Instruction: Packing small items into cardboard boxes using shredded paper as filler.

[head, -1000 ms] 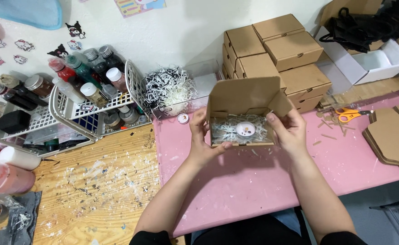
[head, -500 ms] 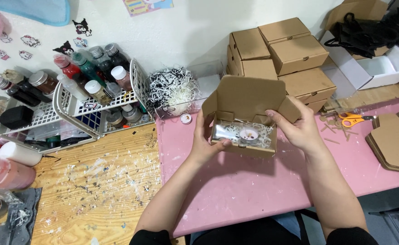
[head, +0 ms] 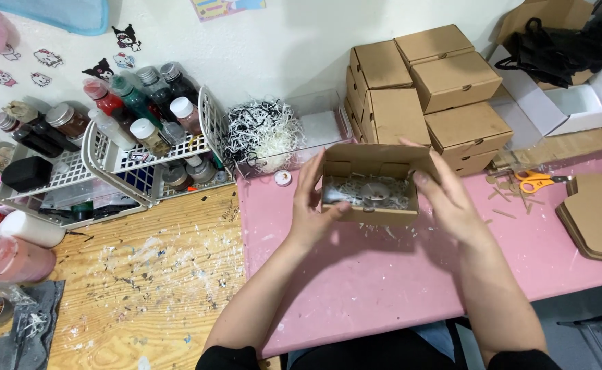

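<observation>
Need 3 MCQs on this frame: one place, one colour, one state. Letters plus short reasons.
1. Where do the scissors lie?
A. on the pink mat, right of the held box
B. in the white basket
C. on the wooden boards

2. What colour are the scissor handles?
A. blue
B. orange
C. green

3. How is the small cardboard box between the left hand and right hand?
A. taped shut
B. crushed flat
C. open, lid partly lowered

Answers:
1 A, they rest on the pink mat near the stacked boxes.
2 B, the handles show orange.
3 C, shredded paper filler shows inside.

Brown cardboard box (head: 373, 214), lid half-down, w/ shred.
</observation>
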